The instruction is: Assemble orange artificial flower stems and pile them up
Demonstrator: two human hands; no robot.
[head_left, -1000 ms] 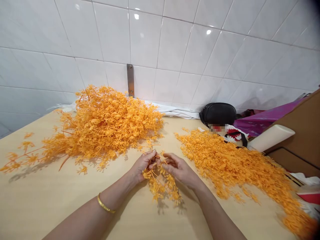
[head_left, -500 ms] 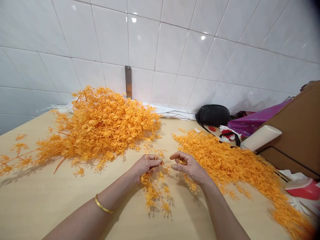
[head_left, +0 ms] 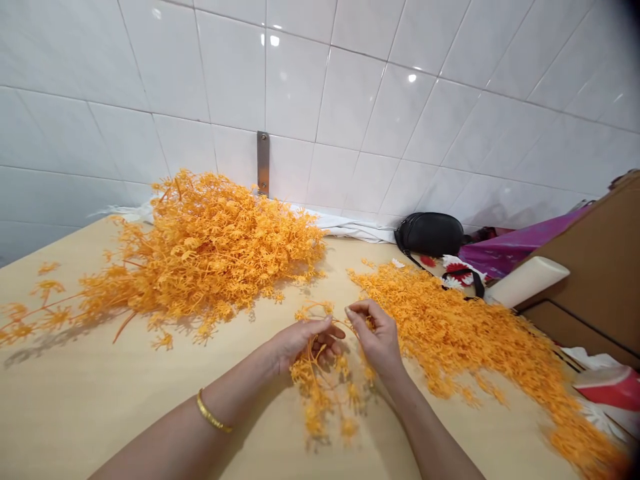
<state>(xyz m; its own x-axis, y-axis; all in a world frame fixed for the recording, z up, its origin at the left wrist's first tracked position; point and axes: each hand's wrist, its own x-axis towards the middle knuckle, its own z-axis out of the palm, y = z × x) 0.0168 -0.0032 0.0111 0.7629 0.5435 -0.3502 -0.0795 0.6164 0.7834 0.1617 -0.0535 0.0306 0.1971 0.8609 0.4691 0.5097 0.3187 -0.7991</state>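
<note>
In the head view my left hand (head_left: 311, 340) is closed around an orange artificial flower stem (head_left: 316, 393), whose small blossoms hang down toward the table. My right hand (head_left: 377, 333) pinches a thin part of the same orange spray between thumb and forefinger, just right of the left hand. Some orange blossoms show partly hidden beneath the right palm. Left of the hands lies a tall heap of branched orange artificial flowers (head_left: 215, 247). On the right spreads a flatter pile of loose orange flower pieces (head_left: 450, 327).
A black bag (head_left: 433, 233) sits at the back by the tiled wall. Right of it are a purple cloth (head_left: 515, 245), a cream roll (head_left: 530, 281) and a brown cardboard box (head_left: 595, 267). A red and white object (head_left: 610, 387) lies at the right edge of the wooden table (head_left: 100, 413).
My right hand has closed from a loose, parted grasp to a pinch on the spray and moved nearer my left hand. The hanging spray has swung slightly right. The view has shifted a little.
</note>
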